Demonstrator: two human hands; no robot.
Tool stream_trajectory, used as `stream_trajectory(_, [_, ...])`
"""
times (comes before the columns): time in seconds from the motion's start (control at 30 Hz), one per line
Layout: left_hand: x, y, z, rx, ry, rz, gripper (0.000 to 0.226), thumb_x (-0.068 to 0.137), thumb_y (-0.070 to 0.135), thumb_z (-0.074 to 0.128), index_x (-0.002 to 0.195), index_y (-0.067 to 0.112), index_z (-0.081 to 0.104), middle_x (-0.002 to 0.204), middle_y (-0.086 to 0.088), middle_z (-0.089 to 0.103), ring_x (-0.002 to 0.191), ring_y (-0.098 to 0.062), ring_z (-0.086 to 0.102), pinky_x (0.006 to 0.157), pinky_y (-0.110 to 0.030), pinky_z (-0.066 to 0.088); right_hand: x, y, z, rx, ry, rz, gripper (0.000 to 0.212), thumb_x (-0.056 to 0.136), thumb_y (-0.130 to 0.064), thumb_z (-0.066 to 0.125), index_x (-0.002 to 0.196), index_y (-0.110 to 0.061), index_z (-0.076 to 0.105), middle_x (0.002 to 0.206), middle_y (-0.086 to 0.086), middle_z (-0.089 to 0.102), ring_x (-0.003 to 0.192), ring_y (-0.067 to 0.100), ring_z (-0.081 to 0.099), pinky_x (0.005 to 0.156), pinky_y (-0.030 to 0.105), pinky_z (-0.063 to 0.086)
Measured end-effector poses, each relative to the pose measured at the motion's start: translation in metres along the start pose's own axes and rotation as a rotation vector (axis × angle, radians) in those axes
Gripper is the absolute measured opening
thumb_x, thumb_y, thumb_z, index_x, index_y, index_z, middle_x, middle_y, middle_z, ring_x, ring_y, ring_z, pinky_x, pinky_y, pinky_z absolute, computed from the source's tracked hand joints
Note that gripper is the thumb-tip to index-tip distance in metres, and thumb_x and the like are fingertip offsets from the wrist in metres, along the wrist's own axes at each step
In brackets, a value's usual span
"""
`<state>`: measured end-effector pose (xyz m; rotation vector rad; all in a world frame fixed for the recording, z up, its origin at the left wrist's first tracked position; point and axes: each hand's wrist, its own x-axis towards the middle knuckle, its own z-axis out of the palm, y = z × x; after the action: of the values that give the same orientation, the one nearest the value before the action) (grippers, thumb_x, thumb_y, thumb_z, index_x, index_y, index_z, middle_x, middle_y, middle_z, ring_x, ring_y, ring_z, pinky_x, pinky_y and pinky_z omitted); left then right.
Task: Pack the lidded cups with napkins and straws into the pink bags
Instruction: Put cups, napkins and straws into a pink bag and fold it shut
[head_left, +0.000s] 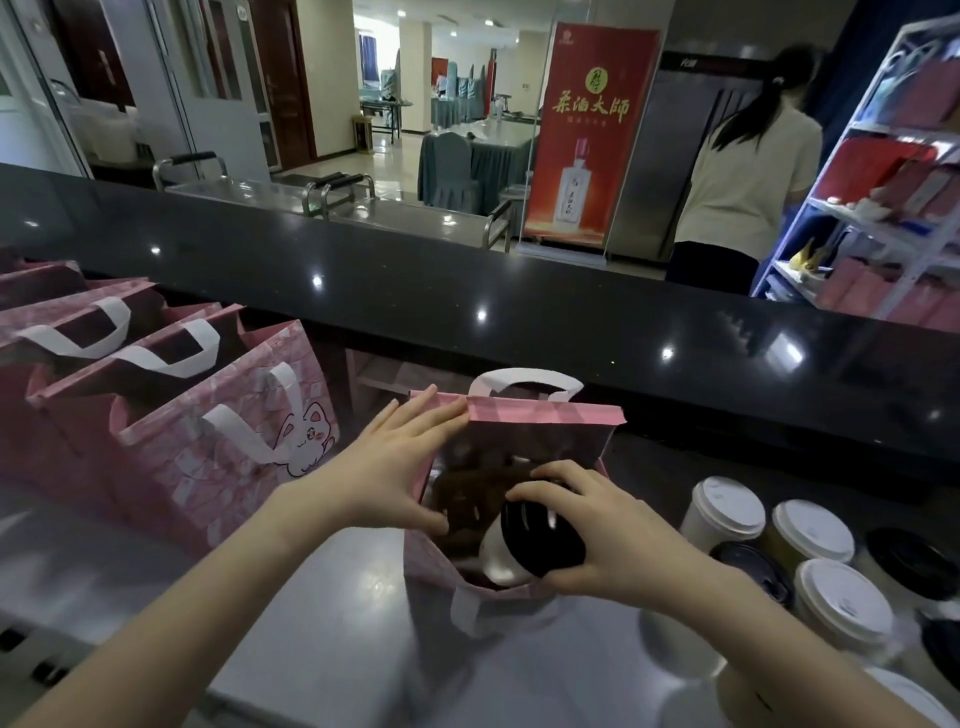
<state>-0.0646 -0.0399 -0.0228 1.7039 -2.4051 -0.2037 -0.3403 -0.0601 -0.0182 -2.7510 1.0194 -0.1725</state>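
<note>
Currently a person is lowering a white paper cup with a glossy black plastic lid (545, 540) into the mouth of an open pink bag with flat white strap handles (545, 415). The bag stands on a smooth grey worktop (337, 623).

The right hand (602, 535) grips the cup from above, fingers curled round the lid's rim. The cup is tilted, its base already below the bag's near edge. The left hand (395, 467) lies with straight fingers against the bag's left wall, thumb by the near corner, spreading the opening.

The likely trouble is the tilt. If the cup is let go at this angle it may land on its side, and the lid could loosen and leak. The bag's walls look thin and soft, so they may fold inward and snag the cup if the left hand eases off.

The bag's inside is dark, and whether a napkin or straw is in there cannot be told.

To the left stands a row of matching pink bags, one printed with a white cartoon cat (223, 431). To the right wait round white-lidded paper cups (727, 506) and black-lidded ones (914, 556), close together. Behind runs a shiny black stone counter ledge (467, 280)
</note>
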Motion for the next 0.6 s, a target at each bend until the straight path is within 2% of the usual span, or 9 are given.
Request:
stream_trajectory(0.1, [-0.003,0.004,0.004,-0.001,-0.024,0.022,0.126,0.061,0.066,0.070,0.150,0.038,-0.014,0.156,0.025,-0.022,0.136,0.000,-0.036,0.114,-0.034,-0.016,0.010,-0.001,-0.006,0.107,0.008,0.031,0.079,0.066,-0.047,0.072,0.134,-0.052,0.031,0.134,-0.023,0.031,0.122,0.006,0.039,0.091,0.030,0.049])
stream_trajectory(0.23, [-0.004,0.011,0.007,-0.001,-0.023,0.050,0.134,0.057,0.069,0.072,0.150,0.034,-0.017,0.156,0.022,-0.023,0.137,-0.002,-0.036,0.114,-0.034,-0.015,0.033,-0.007,-0.004,0.213,-0.032,0.058,0.080,0.066,-0.041,0.076,0.133,-0.052,0.033,0.135,-0.020,0.032,0.123,0.009,0.042,0.097,0.031,0.048])
stream_trajectory(0.4, [-0.003,0.013,0.007,-0.017,-0.025,0.037,0.137,0.055,0.067,0.074,0.149,0.034,-0.020,0.158,0.019,-0.021,0.136,-0.002,-0.037,0.115,-0.034,-0.015,0.063,-0.016,0.024,-0.168,-0.036,0.036,0.082,0.072,-0.031,0.077,0.139,-0.037,0.031,0.145,-0.002,0.028,0.126,0.025,0.036,0.088,0.040,0.051])
stream_trajectory(0.47, [-0.003,0.013,0.008,-0.014,-0.022,0.038,0.136,0.055,0.067,0.073,0.149,0.034,-0.020,0.158,0.019,-0.021,0.137,-0.002,-0.037,0.115,-0.035,-0.015,0.072,-0.015,0.035,-0.223,-0.031,0.046,0.082,0.074,-0.029,0.077,0.141,-0.035,0.030,0.144,0.001,0.028,0.123,0.028,0.038,0.087,0.040,0.049])
stream_trajectory(0.6, [-0.003,0.013,0.009,-0.001,-0.020,0.031,0.135,0.057,0.066,0.074,0.151,0.031,-0.016,0.157,0.019,-0.023,0.136,-0.003,-0.038,0.115,-0.035,-0.016,0.082,-0.013,0.053,-0.274,-0.089,0.054,0.079,0.078,-0.031,0.074,0.143,-0.034,0.029,0.146,0.006,0.025,0.126,0.033,0.035,0.094,0.043,0.047])
